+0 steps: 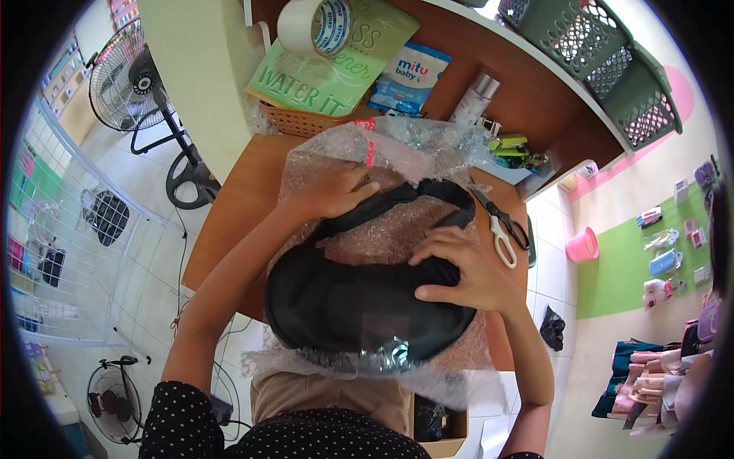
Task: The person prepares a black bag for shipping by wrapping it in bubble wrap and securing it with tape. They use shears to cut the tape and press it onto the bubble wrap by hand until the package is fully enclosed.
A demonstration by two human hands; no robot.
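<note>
A black bag [336, 298] with a rounded body lies on a sheet of clear bubble wrap [313, 168], which spreads over the table. Its black strap [375, 205] loops up from the body. My left hand [336, 191] is at the far side, fingers closed on the bubble wrap just beyond the strap; its fingertips are partly hidden. At the bag's upper right edge, my right hand [462, 268] grips with the thumb on the front face and the fingers curled over the rim. A shiny clear patch [396, 352] shows on the bag's near side.
Scissors [501, 226] lie right of the wrap on the brown table [229, 222]. Behind stand a tape roll [332, 27], a green book [321, 84], an orange basket [298, 121], a blue packet [410, 76] and a spray bottle [475, 98]. A fan [141, 80] stands left.
</note>
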